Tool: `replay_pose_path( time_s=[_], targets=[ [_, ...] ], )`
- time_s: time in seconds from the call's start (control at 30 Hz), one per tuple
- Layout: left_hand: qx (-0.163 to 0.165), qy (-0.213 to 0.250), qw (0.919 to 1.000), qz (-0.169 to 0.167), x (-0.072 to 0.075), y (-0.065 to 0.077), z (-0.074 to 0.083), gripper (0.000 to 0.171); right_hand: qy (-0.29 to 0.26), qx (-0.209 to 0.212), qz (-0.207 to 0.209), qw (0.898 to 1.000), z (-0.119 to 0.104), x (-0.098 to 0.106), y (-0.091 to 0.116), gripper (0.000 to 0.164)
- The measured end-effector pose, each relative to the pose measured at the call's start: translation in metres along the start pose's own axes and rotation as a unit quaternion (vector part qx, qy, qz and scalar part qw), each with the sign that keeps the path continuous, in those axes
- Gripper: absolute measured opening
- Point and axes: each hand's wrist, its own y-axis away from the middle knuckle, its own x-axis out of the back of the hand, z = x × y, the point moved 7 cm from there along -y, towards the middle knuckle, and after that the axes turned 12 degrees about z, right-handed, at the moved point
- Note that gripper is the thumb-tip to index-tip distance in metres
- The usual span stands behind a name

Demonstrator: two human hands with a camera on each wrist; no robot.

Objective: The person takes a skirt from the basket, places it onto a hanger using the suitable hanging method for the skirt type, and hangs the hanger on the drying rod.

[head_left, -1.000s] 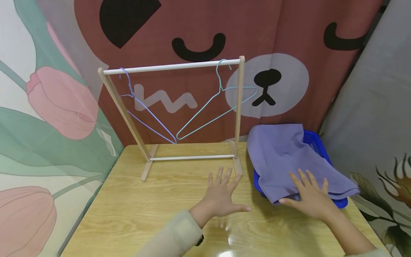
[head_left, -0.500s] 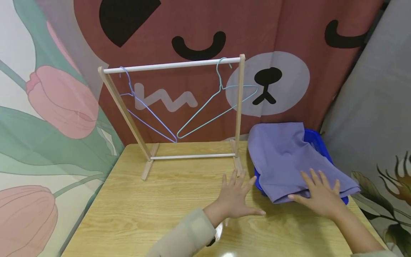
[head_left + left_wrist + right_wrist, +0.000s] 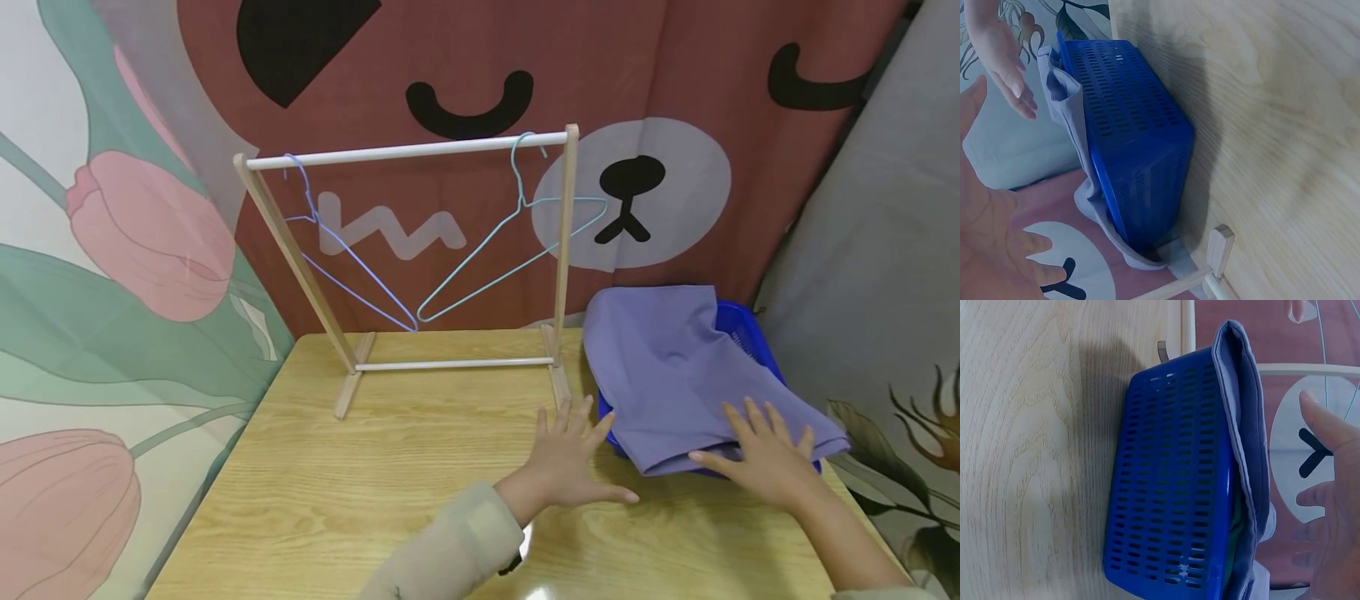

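Note:
A purple cloth garment (image 3: pixel 667 367) lies draped over a blue perforated plastic basket (image 3: pixel 1166 475) at the table's right side. My right hand (image 3: pixel 768 458), fingers spread, is over the garment's front edge in the head view; the right wrist view shows it apart from the cloth, above the basket. My left hand (image 3: pixel 566 458) hovers over the table just left of the basket, its fingers spread and holding nothing. In the left wrist view the garment (image 3: pixel 1069 106) hangs over the rim of the basket (image 3: pixel 1141 144). Something green shows under the cloth in the right wrist view.
A small wooden rack (image 3: pixel 566 250) with white rods stands at the back of the wooden table (image 3: pixel 337 500). From its top rod hang a purple hanger (image 3: pixel 360 258) and a light blue hanger (image 3: pixel 472 254). A bear-printed curtain (image 3: pixel 465 67) is behind it.
Both hands have shifted right, the left hand farther, coming closer to the basket. Garment, basket, rack and hangers stay where they were; the head view has turned slightly.

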Motion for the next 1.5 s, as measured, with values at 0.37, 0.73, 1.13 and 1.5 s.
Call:
replay_pose_path(
  time_s=[0.37, 0.73, 1.13, 1.5],
  targets=[
    [0.0, -0.003, 0.9999, -0.012, -0.008, -0.008, 0.01, 0.097, -0.003, -0.015, -0.001, 1.0, 0.015, -0.005, -0.004, 0.094],
    [0.002, 0.02, 0.9996, -0.021, -0.024, -0.017, 0.015, 0.099, -0.018, -0.031, -0.003, 0.999, 0.031, -0.006, -0.008, 0.093],
    [-0.003, 0.021, 0.9988, -0.043, -0.033, -0.021, 0.023, 0.1, -0.018, -0.057, -0.015, 0.998, 0.051, -0.003, -0.009, 0.091],
    [-0.006, 0.066, 0.9969, -0.043, -0.039, -0.031, 0.027, 0.097, -0.008, -0.067, -0.002, 0.998, 0.064, 0.001, -0.014, 0.093]
  ],
)
